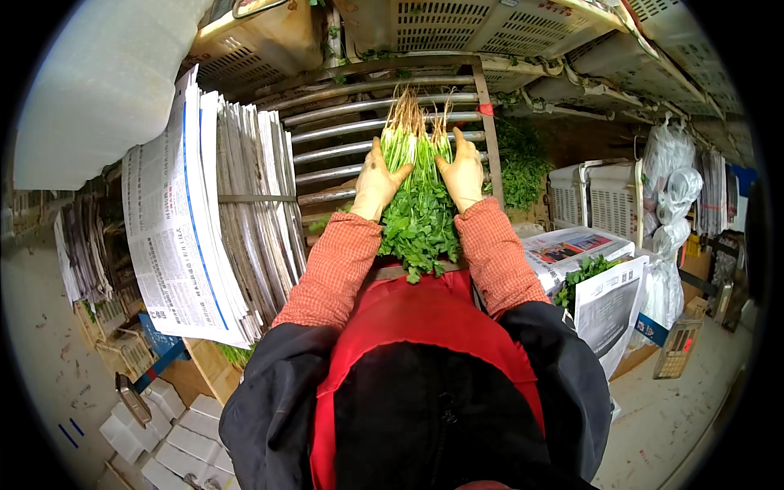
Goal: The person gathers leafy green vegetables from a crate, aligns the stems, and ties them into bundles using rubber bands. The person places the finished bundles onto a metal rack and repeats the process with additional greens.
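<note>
A bunch of leafy green herbs (422,190) lies before me on a rack of metal bars (334,150). Its brown roots point away from me, and its leaves hang towards my red apron (416,306). My left hand (378,184), in a pale, stained glove, grips the bunch from the left, thumb over the stems. From the right, my gloved right hand (464,171) holds the stems with its thumb turned inward. The undersides of both hands are hidden. Orange checked sleeves cover my forearms.
A strapped stack of newspapers (257,208) stands left of the rack. More greens (519,162) lie beyond its right side. Newspaper-wrapped greens (582,278) sit by my right elbow. Slotted plastic crates (441,27) line the back; clear plastic bags (667,202) hang at right.
</note>
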Demonstrator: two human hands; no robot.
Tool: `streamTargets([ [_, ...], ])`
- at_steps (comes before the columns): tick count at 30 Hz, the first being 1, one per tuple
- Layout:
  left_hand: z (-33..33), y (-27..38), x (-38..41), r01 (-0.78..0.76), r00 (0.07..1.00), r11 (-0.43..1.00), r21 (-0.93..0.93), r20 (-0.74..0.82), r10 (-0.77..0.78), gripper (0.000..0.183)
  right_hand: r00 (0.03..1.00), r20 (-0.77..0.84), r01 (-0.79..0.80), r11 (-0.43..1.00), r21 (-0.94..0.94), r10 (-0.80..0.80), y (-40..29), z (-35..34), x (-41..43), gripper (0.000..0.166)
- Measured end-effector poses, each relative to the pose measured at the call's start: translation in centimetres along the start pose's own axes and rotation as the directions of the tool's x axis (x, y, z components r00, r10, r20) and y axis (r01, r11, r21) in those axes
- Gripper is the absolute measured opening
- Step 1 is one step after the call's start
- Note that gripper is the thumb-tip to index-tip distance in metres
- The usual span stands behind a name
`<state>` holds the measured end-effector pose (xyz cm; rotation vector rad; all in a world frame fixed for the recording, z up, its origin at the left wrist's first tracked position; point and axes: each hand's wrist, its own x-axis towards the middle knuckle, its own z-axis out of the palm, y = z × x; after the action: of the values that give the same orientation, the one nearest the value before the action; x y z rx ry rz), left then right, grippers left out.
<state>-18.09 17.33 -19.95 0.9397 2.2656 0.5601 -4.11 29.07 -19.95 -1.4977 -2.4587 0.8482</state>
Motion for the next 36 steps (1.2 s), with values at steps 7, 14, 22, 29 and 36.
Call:
streamTargets([
  [7,0.0,1.0,-0.2,0.031,1.000,1.000,-0.005,-0.001,-0.031,0.097,0.992,0.092,-0.083,0.996,0.010,0.082,0.5,0.7,1.8,0.038],
  [14,1.2,1.0,0.1,0.047,0.997,0.999,0.007,0.065,-0.047,0.094,0.988,-0.089,-0.093,0.938,0.333,0.130,3.1,2.9,1.4,0.019],
  [22,1.8,1.3,-0.2,-0.112,0.971,0.962,0.248,-0.179,0.160,0.087,0.977,-0.199,0.086,0.996,0.024,-0.079,2.7,1.5,1.4,0.030],
  [29,1.9,1.1,0.3,-0.239,0.955,0.967,0.091,-0.158,0.251,0.089,0.982,0.038,0.189,0.946,-0.264,-0.186,0.7,0.6,4.3,0.029],
  [36,2.7,-0.1,0.8,-0.231,0.955,0.969,-0.082,-0.211,0.210,0.073,0.998,0.036,0.046,0.994,-0.097,-0.042,1.2,1.0,4.6,0.018],
])
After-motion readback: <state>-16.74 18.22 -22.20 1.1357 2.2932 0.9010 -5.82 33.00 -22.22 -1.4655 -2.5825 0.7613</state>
